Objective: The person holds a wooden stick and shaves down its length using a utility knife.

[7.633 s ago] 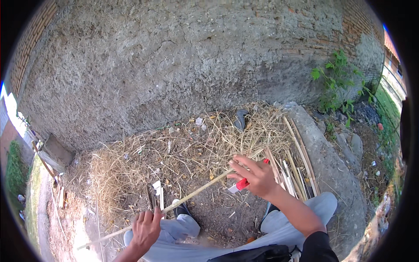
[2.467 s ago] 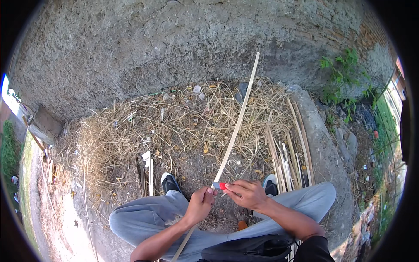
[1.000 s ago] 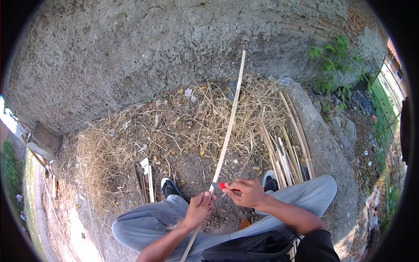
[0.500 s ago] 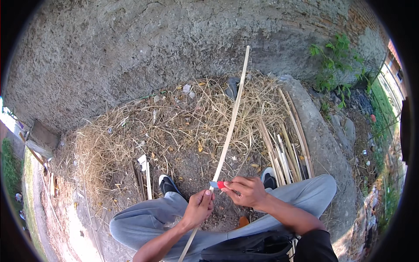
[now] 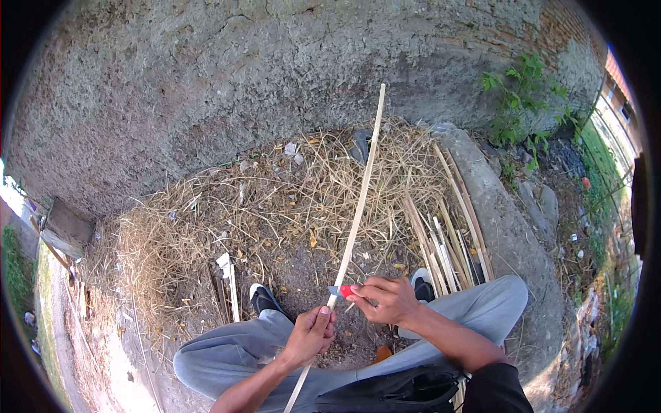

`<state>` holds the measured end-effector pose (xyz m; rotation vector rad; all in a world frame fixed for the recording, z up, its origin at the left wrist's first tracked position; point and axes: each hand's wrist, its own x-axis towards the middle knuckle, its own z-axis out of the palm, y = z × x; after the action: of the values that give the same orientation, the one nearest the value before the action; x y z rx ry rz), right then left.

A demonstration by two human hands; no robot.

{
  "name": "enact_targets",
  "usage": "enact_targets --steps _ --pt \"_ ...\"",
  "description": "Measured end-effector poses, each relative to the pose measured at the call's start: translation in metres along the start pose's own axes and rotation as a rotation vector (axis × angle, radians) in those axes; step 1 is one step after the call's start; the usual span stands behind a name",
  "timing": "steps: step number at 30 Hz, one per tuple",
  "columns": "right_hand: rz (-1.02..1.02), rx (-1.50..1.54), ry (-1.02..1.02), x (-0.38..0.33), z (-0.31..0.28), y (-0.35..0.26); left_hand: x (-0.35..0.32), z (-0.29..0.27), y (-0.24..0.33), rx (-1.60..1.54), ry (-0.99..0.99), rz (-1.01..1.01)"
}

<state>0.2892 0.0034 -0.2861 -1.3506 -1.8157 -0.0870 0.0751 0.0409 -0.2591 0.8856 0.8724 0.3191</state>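
A long, pale wooden strip (image 5: 359, 206) slants away from my lap to the foot of the wall. Closed round its lower part is my left hand (image 5: 311, 336), thumb lying along the strip. My right hand (image 5: 385, 300) grips a small red-handled knife (image 5: 348, 291); most of the handle is inside the fingers. Its short grey blade lies across the strip just beyond my left thumb, touching it. A thin sliver hangs by the knife, below my right fingertips. The near end of the strip passes over my leg and leaves the lower edge.
Several split strips (image 5: 444, 258) lie beside my right foot, against a stone ledge (image 5: 506, 213). A few more sticks (image 5: 234, 296) are by my left shoe (image 5: 265, 299). Dry straw and shavings (image 5: 310, 186) cover the ground up to the rough wall (image 5: 227, 82). A black bag (image 5: 399, 392) rests on my lap.
The strip's far end has dropped a little lower in view. My left hand has shifted slightly down, and a thin sliver now shows under the knife. Both hands keep their holds.
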Motion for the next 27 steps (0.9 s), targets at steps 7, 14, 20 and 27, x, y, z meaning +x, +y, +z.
enact_targets --steps 7,14,20,27 --pt "0.039 0.028 0.004 -0.004 0.004 0.005 -0.005 0.004 -0.004 0.096 0.055 0.006" --pt "0.633 -0.123 -0.004 0.016 -0.036 0.066 -0.030 0.008 -0.042 0.281 0.011 0.058" --pt "0.669 -0.154 0.200 0.009 -0.078 0.106 -0.020 0.001 -0.034 0.379 -0.045 0.000" --pt "0.578 0.086 0.203 0.004 -0.047 0.068 -0.006 -0.013 -0.028 0.151 -0.003 -0.110"
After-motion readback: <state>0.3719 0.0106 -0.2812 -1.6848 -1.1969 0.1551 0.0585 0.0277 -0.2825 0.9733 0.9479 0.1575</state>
